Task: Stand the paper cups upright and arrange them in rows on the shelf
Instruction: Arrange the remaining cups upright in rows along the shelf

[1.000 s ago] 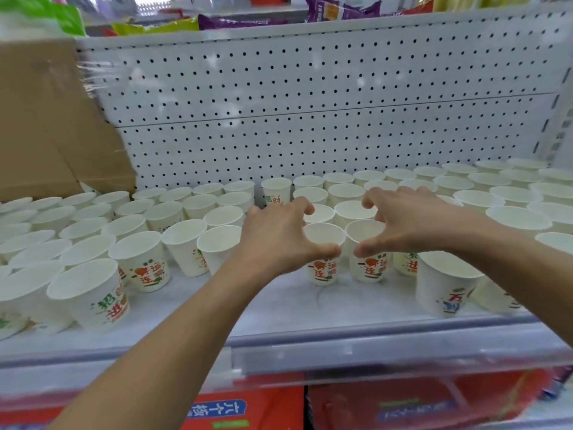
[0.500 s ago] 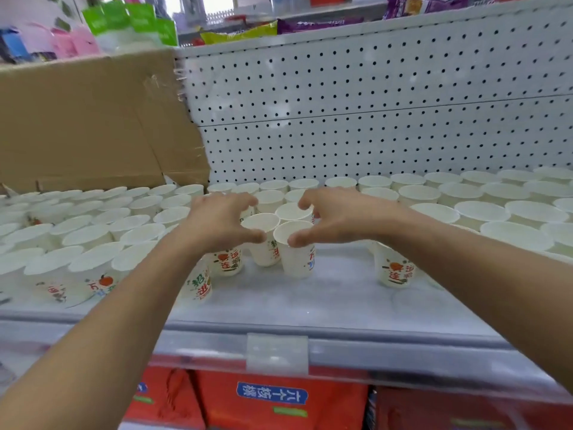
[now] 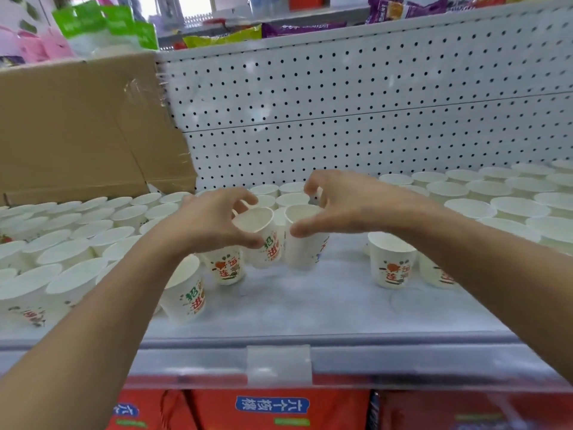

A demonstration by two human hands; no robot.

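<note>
Gripping a paper cup in each hand, you hold the pair side by side, back from the front edge of the shelf [image 3: 310,305]. Your left hand [image 3: 210,226] curls thumb and fingers round the rim of the left cup [image 3: 266,243], which now tilts with its mouth toward you, where half a second ago it stood straight. Your right hand [image 3: 353,206] pinches the right cup [image 3: 305,246] near its rim, thumb in front and fingers behind; that cup stays close to upright. The two cups touch along their sides. You cannot tell whether their bases rest on the shelf. Since a second ago the pair has travelled left, and it now sits just beside the left rows [image 3: 77,243] in front of the cardboard box [image 3: 77,135]. A bare strip of shelf separates it from the front cup [image 3: 392,262] of the right rows [image 3: 496,206], which stand along the pegboard [image 3: 341,119].
</note>
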